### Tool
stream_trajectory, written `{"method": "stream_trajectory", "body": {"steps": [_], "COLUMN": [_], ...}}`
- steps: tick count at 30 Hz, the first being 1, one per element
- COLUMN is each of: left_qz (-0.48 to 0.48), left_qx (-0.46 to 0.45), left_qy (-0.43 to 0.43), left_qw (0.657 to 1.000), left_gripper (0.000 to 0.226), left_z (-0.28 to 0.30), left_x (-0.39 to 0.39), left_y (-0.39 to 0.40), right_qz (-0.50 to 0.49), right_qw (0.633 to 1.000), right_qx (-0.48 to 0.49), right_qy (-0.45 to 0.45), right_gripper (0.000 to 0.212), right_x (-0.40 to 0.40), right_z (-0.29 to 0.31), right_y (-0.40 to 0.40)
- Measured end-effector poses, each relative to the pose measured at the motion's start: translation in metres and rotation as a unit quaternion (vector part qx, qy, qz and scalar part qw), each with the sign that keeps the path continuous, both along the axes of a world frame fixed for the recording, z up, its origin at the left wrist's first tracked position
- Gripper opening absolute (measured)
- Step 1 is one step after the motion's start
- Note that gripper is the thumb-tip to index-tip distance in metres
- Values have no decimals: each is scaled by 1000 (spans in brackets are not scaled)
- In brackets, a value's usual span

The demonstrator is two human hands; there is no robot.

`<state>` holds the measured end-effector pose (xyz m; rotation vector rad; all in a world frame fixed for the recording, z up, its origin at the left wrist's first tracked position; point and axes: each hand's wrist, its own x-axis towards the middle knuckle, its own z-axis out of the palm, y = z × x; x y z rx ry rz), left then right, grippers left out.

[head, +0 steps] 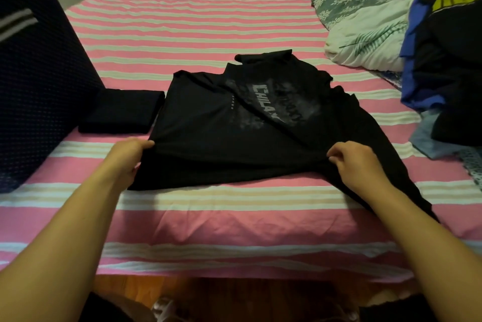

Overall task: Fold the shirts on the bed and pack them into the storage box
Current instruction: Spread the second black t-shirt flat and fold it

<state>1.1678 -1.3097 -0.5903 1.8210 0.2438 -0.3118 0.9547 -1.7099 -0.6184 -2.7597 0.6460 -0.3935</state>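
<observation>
A black shirt [234, 123] with a grey printed graphic lies spread in the middle of the pink striped bed [198, 34], its sides partly folded inward. My left hand [127, 157] pinches the shirt's lower left edge. My right hand [357, 162] grips the fabric at its lower right, fingers curled. A folded black shirt [120, 110] rests flat just left of it, against the dark blue storage box [36, 81] standing at the bed's left side. A pile of unfolded shirts [443, 66], black, blue and yellow, sits at the right edge.
A white leaf-print quilt [365, 37] and a grey floral pillow [344, 3] lie at the far right of the bed. Dark wooden furniture runs along the back wall. Wooden floor shows below the bed's near edge.
</observation>
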Motion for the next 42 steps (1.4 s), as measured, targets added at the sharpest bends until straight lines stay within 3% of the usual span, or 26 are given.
{"method": "stream_trajectory", "body": {"steps": [3, 6, 9, 12, 14, 16, 18, 21, 24, 26, 28, 31, 35, 36, 38, 39, 40, 42], "left_qz": [-7, -6, -12, -35, -50, -46, -9, 47, 41, 39, 73, 136, 102, 93, 111, 125, 134, 128], "left_qx": [-33, -24, 55, 149, 172, 152, 89, -3, -74, -106, -146, -209, -167, -164, -188, -213, -244, -317], "left_qy": [-52, -50, -37, -8, 17, 43, 76, 156, 210, 201, 149, 54, 100, 123, 131, 116, 96, 47], "left_qw": [998, 998, 998, 988, 984, 986, 993, 987, 974, 973, 975, 967, 976, 974, 967, 962, 956, 939], "left_gripper": [29, 32, 20, 29, 19, 12, 12, 14, 17, 16, 14, 13, 16, 15, 12, 12, 11, 9], "left_z": [23, 29, 14, -10, -22, -28, -30, -26, -22, -15, -4, 12, 6, 5, 11, 17, 27, 58], "left_x": [-15, -49, -86, -107, -112, -113, -116, -123, -131, -131, -126, -116, -119, -122, -127, -126, -126, -124], "left_y": [23, 49, 71, 81, 80, 78, 73, 68, 69, 70, 71, 78, 80, 79, 82, 86, 89, 92], "right_qz": [33, 85, 146, 188, 98, -102, -241, -287, -288, -299, -286, -251, -275, -262, -230, -212, -154, 35], "right_qw": [997, 991, 984, 977, 994, 991, 961, 932, 897, 807, 723, 665, 620, 600, 556, 558, 565, 580], "right_qx": [-31, -71, -93, -83, -38, 53, 137, 193, 333, 507, 620, 686, 724, 745, 781, 781, 788, 790], "right_qy": [-60, -81, -37, 49, 4, -64, -14, 108, 33, -43, -103, -157, -126, -133, -168, -183, -189, -196], "right_gripper": [10, 9, 8, 8, 13, 23, 37, 52, 52, 35, 22, 24, 14, 17, 61, 81, 85, 66], "right_x": [-13, -31, -52, -63, -63, -62, -64, -61, -52, -54, -68, -98, -133, -137, -142, -146, -151, -146], "right_z": [12, 15, 5, -9, -2, 11, 14, 1, -6, 12, 40, 76, 64, 63, 64, 68, 76, 90], "right_y": [-9, -16, -11, -3, -15, -46, -71, -65, -52, -48, -46, -19, 21, 25, 16, 8, 5, -6]}}
